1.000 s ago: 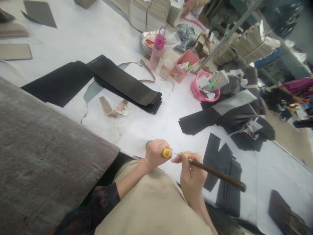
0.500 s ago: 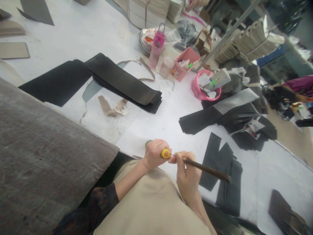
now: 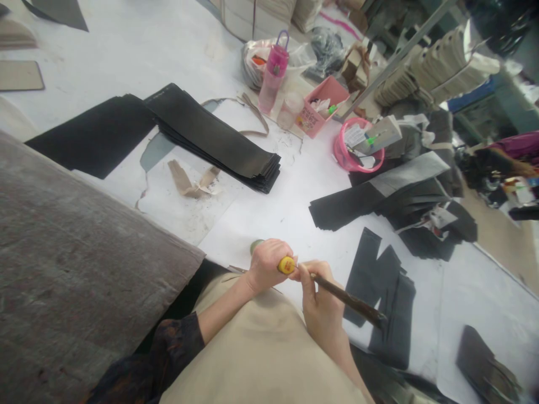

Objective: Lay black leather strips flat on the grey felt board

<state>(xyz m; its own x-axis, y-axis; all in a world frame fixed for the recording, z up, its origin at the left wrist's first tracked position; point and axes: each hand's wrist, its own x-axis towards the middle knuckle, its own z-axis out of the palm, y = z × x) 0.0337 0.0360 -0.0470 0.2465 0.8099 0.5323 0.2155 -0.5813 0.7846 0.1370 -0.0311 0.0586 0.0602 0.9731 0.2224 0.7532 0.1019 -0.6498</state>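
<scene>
Head view: what do you hold?

Your left hand (image 3: 269, 259) is closed around a yellow-ended thing (image 3: 287, 265), its yellow just beside your right hand (image 3: 322, 300), which pinches a dark stick (image 3: 349, 301). I cannot tell whether the two touch.

What could go wrong?

Should your left grip loosen, the stick might skid and jab that hand. Swung low, its far end could disturb the black strips (image 3: 398, 331) beside your right hand.
</scene>
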